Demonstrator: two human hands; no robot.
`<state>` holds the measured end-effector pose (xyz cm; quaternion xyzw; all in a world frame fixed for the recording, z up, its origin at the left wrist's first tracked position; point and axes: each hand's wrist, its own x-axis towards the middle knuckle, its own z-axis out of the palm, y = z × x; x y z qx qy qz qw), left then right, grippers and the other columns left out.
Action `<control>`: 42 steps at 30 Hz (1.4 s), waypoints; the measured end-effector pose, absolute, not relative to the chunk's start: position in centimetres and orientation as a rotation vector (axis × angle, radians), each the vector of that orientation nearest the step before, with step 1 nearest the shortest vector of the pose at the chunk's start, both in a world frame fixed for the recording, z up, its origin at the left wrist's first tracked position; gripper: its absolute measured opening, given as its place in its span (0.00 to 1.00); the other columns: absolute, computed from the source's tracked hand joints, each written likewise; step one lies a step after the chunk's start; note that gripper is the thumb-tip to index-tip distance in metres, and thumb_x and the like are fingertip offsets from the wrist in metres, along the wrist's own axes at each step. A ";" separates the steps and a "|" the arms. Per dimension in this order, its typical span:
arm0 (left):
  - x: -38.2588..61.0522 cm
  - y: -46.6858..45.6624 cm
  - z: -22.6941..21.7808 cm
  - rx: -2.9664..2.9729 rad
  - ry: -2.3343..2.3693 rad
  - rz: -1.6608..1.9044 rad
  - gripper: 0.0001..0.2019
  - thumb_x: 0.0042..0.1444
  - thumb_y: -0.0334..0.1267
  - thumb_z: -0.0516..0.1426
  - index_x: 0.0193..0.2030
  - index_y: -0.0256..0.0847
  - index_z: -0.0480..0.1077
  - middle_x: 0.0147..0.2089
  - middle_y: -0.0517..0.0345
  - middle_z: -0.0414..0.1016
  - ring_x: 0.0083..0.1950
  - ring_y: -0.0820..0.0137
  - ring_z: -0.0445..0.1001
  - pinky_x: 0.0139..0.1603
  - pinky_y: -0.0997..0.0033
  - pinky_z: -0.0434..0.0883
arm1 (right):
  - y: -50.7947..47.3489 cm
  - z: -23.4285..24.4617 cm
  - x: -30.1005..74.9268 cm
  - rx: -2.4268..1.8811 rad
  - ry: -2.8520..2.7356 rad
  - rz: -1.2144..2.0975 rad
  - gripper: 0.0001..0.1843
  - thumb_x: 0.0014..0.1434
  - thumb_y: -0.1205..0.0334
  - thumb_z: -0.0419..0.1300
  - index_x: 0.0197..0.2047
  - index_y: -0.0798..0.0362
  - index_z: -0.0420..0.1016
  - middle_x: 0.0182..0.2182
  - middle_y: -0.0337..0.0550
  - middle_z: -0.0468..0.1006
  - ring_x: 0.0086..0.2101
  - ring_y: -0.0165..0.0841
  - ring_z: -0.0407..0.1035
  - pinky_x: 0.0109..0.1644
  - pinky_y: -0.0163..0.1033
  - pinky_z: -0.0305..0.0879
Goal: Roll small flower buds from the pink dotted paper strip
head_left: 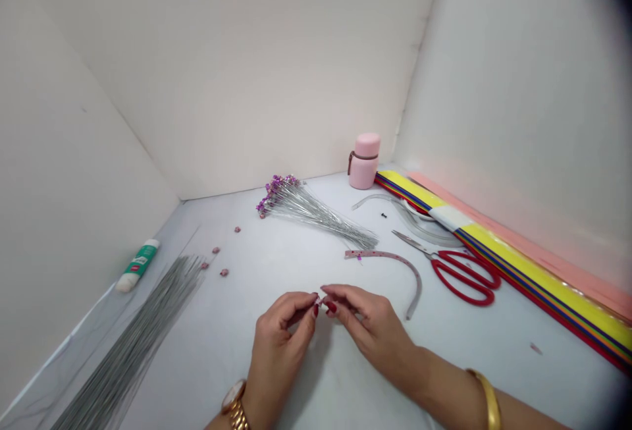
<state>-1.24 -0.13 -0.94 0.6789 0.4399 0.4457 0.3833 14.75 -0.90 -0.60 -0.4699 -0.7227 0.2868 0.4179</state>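
My left hand (282,332) pinches a small pale pink piece (318,301) between thumb and index finger. The thumb and fingertips of my right hand (378,331) close on the same piece from the other side; most of it is hidden by the fingers. Past my right hand lies a curved, clear tube (413,275) with red dots along it and a tiny purple bit (359,257) at its left part. Several small pink beads (224,272) are scattered on the white table (316,377) to the left.
Scissors (461,275) with red handles lie part open at right, beside coloured sheets (523,265) and clear tubing (419,231). Behind are purple-tipped wire stems (326,214) and a pink flask (364,163). Bare wires (143,338) and a glue stick (138,265) lie left. White walls (247,74) enclose the table.
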 end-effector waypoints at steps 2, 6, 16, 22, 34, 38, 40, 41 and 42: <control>-1.3 0.0 -0.9 1.773 1.061 1.140 0.09 0.52 0.27 0.53 0.37 0.40 0.72 0.37 0.54 0.75 0.38 0.69 0.74 0.39 0.71 0.72 | -0.8 -0.6 14.9 -1.173 -1.809 0.737 0.12 0.59 0.67 0.50 0.44 0.50 0.70 0.35 0.42 0.77 0.34 0.31 0.71 0.39 0.34 0.67; -1.3 0.2 -1.2 1.774 1.075 1.114 0.10 0.53 0.27 0.53 0.38 0.41 0.72 0.38 0.55 0.76 0.39 0.70 0.74 0.39 0.72 0.72 | -0.8 -0.6 14.9 -1.192 -1.820 0.756 0.11 0.59 0.67 0.51 0.40 0.49 0.73 0.33 0.39 0.78 0.33 0.30 0.71 0.38 0.32 0.66; -1.1 -0.3 -0.9 1.836 1.130 1.083 0.09 0.52 0.29 0.55 0.40 0.39 0.71 0.37 0.54 0.76 0.37 0.69 0.75 0.38 0.72 0.73 | -0.6 -0.6 15.0 -1.206 -1.834 0.765 0.09 0.58 0.66 0.52 0.38 0.51 0.72 0.31 0.39 0.78 0.32 0.29 0.71 0.37 0.32 0.66; -1.0 -0.2 -0.8 1.919 1.132 1.125 0.08 0.50 0.27 0.54 0.36 0.38 0.72 0.34 0.54 0.76 0.34 0.70 0.75 0.36 0.73 0.73 | -0.9 -0.5 14.9 -1.170 -1.869 0.704 0.10 0.58 0.68 0.51 0.41 0.50 0.71 0.35 0.41 0.78 0.35 0.31 0.71 0.40 0.34 0.67; -0.8 -0.1 -0.6 1.960 1.206 1.075 0.07 0.51 0.28 0.54 0.33 0.38 0.72 0.31 0.55 0.75 0.33 0.69 0.74 0.35 0.71 0.72 | -1.1 -1.3 14.1 -1.208 -2.002 0.531 0.13 0.57 0.73 0.46 0.40 0.55 0.69 0.33 0.46 0.76 0.34 0.35 0.70 0.38 0.39 0.66; -0.8 -0.1 -0.7 1.811 1.238 1.080 0.07 0.54 0.31 0.52 0.38 0.39 0.70 0.37 0.54 0.76 0.37 0.69 0.74 0.38 0.71 0.73 | -1.0 -0.7 14.1 -1.226 -1.820 0.626 0.11 0.58 0.70 0.50 0.39 0.52 0.71 0.32 0.42 0.77 0.33 0.32 0.71 0.38 0.35 0.67; -0.9 -0.2 -0.8 1.805 1.236 1.092 0.07 0.54 0.31 0.52 0.37 0.40 0.71 0.36 0.55 0.76 0.37 0.69 0.74 0.37 0.72 0.73 | -1.0 -0.5 14.2 -1.214 -1.790 0.652 0.11 0.58 0.69 0.50 0.40 0.51 0.71 0.32 0.41 0.77 0.33 0.32 0.71 0.38 0.35 0.67; -1.0 -0.2 -0.8 1.826 1.225 1.102 0.07 0.54 0.31 0.52 0.37 0.40 0.71 0.35 0.55 0.76 0.36 0.69 0.74 0.37 0.72 0.73 | -1.0 -0.6 14.2 -1.210 -1.782 0.653 0.11 0.58 0.68 0.50 0.41 0.50 0.71 0.33 0.41 0.77 0.34 0.32 0.71 0.39 0.35 0.67; -1.0 -0.1 -0.8 1.853 1.215 1.111 0.07 0.54 0.31 0.52 0.36 0.40 0.71 0.34 0.56 0.76 0.36 0.69 0.74 0.37 0.72 0.72 | -1.0 -0.6 14.3 -1.210 -1.778 0.651 0.12 0.59 0.68 0.50 0.43 0.50 0.70 0.34 0.42 0.77 0.34 0.32 0.71 0.39 0.36 0.67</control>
